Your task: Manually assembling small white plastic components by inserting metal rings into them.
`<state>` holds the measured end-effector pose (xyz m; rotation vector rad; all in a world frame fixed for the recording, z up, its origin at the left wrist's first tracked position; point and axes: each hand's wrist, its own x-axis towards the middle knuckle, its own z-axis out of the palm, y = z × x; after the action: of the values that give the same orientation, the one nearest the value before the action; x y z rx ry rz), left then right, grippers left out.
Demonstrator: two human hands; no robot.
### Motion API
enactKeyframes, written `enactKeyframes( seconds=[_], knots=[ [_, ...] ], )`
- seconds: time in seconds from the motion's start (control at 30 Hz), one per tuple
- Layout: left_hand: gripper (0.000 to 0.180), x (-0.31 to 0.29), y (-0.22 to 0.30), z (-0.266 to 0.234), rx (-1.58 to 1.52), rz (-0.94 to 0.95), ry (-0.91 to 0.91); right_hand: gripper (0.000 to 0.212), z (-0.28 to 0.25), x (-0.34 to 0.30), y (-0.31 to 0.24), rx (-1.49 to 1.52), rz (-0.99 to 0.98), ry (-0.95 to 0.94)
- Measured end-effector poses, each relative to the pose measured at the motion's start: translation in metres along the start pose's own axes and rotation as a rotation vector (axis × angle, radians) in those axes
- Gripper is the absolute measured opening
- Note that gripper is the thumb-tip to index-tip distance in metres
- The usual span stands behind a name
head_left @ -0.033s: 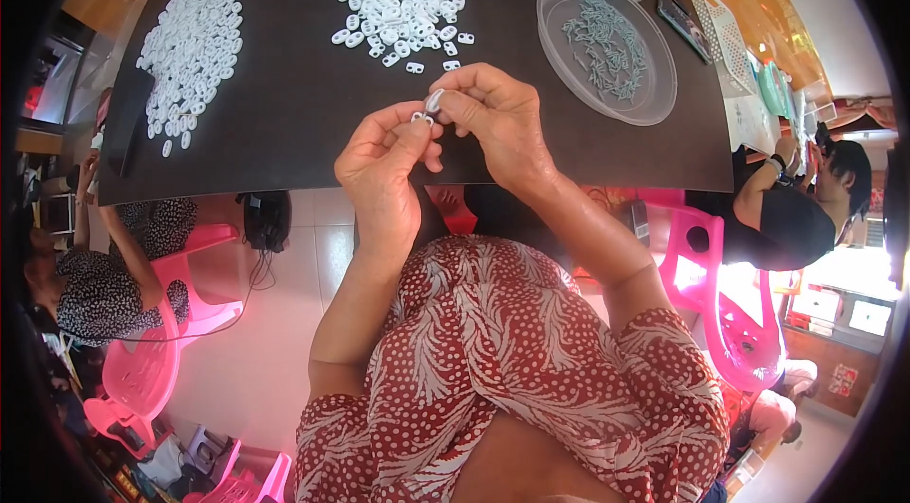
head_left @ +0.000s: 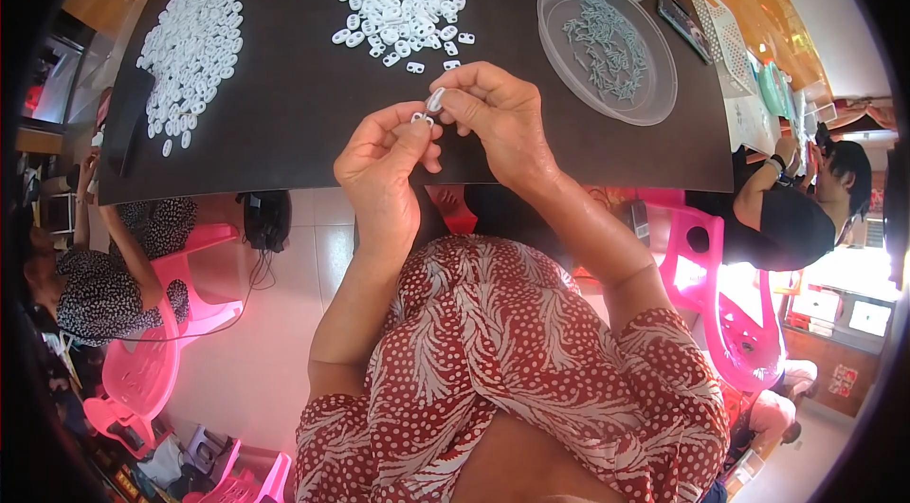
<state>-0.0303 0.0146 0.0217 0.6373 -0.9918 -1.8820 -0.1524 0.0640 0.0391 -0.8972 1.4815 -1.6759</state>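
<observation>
Two hands meet in the middle of the frame. Left hand [head_left: 384, 166] pinches a tiny white plastic piece [head_left: 420, 117]; right hand [head_left: 493, 109] pinches its top. It looks light, hard, slippery. Hold its edges.

Table [head_left: 313, 114]: black. Clips [head_left: 398, 5] at 12 o'clock and clips at 10 o'clock: white. Dish [head_left: 654, 91] at 1 o'clock: clear, holding grey pins [head_left: 602, 38]. Blouse [head_left: 531, 351]: red, white dots and leaf pattern. Chairs [head_left: 152, 361]: pink.
</observation>
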Motion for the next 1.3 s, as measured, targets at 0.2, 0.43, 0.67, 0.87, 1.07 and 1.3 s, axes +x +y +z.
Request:
enactKeyframes(
  seconds=[0.2, 0.43, 0.67, 0.87, 1.07, 1.3],
  knots=[
    [0.015, -0.003, 0.007, -0.002, 0.141, -0.015, 0.005, 0.010, -0.010, 0.007, 0.000, -0.129, -0.056, -0.068],
    [0.015, -0.004, 0.006, -0.003, 0.166, -0.027, -0.002, 0.014, -0.012, 0.009, 0.000, -0.145, -0.009, -0.114],
    [0.014, -0.004, 0.006, -0.001, 0.217, -0.037, 0.029, 0.013, -0.013, 0.010, 0.003, -0.153, -0.016, -0.132],
    [0.014, -0.005, 0.002, -0.002, 0.288, -0.014, 0.035, 0.012, -0.010, 0.007, 0.001, -0.228, -0.058, -0.131],
    [0.019, -0.005, 0.000, -0.001, 0.287, 0.018, 0.028, 0.010, -0.006, 0.006, 0.005, -0.285, -0.159, -0.072],
    [0.026, -0.007, -0.004, -0.001, 0.345, 0.111, 0.015, 0.009, -0.006, 0.004, 0.005, -0.375, -0.209, -0.062]
  ],
)
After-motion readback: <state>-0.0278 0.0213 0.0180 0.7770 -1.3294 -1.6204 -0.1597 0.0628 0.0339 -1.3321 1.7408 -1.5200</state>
